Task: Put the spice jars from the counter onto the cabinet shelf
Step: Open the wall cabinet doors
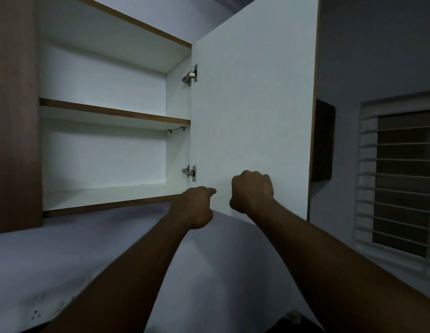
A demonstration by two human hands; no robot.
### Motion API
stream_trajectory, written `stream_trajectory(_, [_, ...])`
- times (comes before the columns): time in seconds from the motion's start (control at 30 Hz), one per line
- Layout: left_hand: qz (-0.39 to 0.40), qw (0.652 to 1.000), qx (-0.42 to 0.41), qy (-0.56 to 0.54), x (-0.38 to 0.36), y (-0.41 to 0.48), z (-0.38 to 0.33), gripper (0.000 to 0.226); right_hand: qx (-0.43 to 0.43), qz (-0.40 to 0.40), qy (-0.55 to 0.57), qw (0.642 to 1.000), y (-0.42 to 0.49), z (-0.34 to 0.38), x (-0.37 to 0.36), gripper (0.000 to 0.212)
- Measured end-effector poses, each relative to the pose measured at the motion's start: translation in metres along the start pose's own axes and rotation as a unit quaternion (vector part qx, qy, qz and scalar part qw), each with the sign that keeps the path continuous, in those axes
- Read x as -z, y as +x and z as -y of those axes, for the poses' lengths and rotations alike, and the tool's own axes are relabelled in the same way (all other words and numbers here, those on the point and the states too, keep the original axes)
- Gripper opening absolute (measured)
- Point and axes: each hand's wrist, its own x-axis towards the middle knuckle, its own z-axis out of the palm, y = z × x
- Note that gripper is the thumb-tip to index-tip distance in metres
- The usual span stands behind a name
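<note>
The wall cabinet stands open, and its white door (pixel 252 104) is swung out to the right. The bottom shelf (pixel 108 195) and the middle shelf (pixel 113 112) show only bare white board. No spice jar and no counter are in view. My left hand (pixel 197 207) is raised at the cabinet's lower right corner, just below the lower hinge (pixel 190 173), with its fingers curled and nothing seen in it. My right hand (pixel 252 191) is a closed fist against the inner face of the door near its bottom edge.
A brown closed cabinet door (pixel 14 116) borders the opening on the left. A window with horizontal bars (pixel 401 179) is on the wall at the right. A white wall runs below the cabinet.
</note>
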Motion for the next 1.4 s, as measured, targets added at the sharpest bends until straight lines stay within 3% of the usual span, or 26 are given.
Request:
stream_trajectory(0.2, [-0.002,0.993,0.074,0.095,0.011,-0.026,0.057,0.057,0.071,-0.010,0.079,0.994,0.004,0.058,0.003,0.026])
stream_trajectory(0.27, [-0.005,0.987,0.103,0.127,0.019,-0.036,0.080,0.054,0.101,-0.020,0.106,0.989,0.006,0.085,0.003,0.019])
stream_trajectory(0.63, [0.029,0.921,0.203,0.333,0.093,-0.121,0.213,0.026,0.200,-0.016,0.303,0.932,0.020,0.241,0.015,0.017])
stream_trajectory(0.83, [0.092,0.828,0.150,0.532,0.110,-0.144,0.245,0.037,0.243,0.029,0.384,0.890,0.027,0.300,0.012,0.020])
stream_trajectory(1.0, [0.116,0.762,0.144,0.620,0.120,-0.132,0.250,0.057,0.274,0.042,0.408,0.870,0.034,0.332,0.001,0.016])
stream_trajectory(1.13, [0.120,0.729,0.161,0.654,0.124,-0.123,0.250,0.067,0.281,0.057,0.439,0.851,0.039,0.346,-0.014,0.025])
stream_trajectory(1.23, [0.114,0.724,0.152,0.663,0.123,-0.121,0.248,0.066,0.285,0.068,0.456,0.841,0.041,0.351,-0.023,0.031])
stream_trajectory(1.4, [0.042,0.781,0.043,0.622,0.136,-0.134,0.238,0.043,0.282,0.078,0.503,0.813,0.047,0.354,-0.024,0.030])
